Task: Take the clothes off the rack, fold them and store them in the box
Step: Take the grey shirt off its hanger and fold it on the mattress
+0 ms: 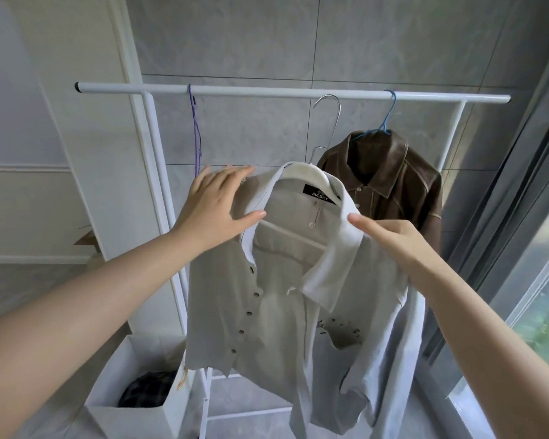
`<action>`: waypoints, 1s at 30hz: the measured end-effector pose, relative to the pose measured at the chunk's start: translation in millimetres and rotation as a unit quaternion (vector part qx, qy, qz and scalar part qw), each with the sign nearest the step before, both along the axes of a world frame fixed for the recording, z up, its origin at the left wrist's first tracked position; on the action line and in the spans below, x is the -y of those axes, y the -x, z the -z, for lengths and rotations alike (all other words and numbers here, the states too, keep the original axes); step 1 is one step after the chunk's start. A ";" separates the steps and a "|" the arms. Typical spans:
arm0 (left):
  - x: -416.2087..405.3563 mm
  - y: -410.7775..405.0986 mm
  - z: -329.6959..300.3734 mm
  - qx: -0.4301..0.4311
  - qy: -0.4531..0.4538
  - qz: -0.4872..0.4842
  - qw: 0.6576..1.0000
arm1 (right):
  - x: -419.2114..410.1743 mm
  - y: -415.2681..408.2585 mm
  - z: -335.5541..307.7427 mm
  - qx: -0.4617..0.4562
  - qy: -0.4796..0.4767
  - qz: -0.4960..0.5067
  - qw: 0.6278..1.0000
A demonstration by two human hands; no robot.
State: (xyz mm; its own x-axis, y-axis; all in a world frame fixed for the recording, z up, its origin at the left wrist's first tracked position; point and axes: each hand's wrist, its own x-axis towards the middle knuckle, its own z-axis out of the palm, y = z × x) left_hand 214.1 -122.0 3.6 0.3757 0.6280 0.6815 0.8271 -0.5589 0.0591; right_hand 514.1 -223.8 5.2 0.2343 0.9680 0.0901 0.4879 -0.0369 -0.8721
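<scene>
Both grips work the pale shirt (282, 280): left hand (217, 205) flat on its shoulder, right hand (396, 239) pinching the collar, apparently to free the hanger (325, 131)

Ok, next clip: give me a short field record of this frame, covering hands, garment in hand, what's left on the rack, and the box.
left hand: open, fingers straight, resting on the shirt's shoulder
right hand: on the shirt's collar; grip hidden
pale shirt: on a silver-hooked hanger, hook off the rail
rack: brown jacket on blue hanger; empty purple hanger
box: white, lower left, dark plaid cloth inside
</scene>
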 end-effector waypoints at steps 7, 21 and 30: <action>5.8 -12.8 -23.3 -0.094 -0.030 -0.033 0.995 | 2.7 11.2 7.3 0.106 0.033 0.052 0.992; 4.1 -30.8 -13.3 -0.123 -0.227 -0.106 0.960 | -35.1 31.8 78.6 0.278 -0.083 0.140 0.947; -0.1 9.3 -2.5 -0.202 -0.275 -0.071 0.937 | -42.1 5.5 120.8 -0.019 -0.144 0.148 0.978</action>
State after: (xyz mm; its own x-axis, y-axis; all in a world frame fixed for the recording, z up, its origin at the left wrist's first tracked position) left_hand 204.8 -121.9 6.1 0.6124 0.2866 0.7368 0.7880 -0.2958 -0.5399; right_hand 508.6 -181.8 -115.6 0.5097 0.7924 0.3353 0.4599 0.0784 -0.8845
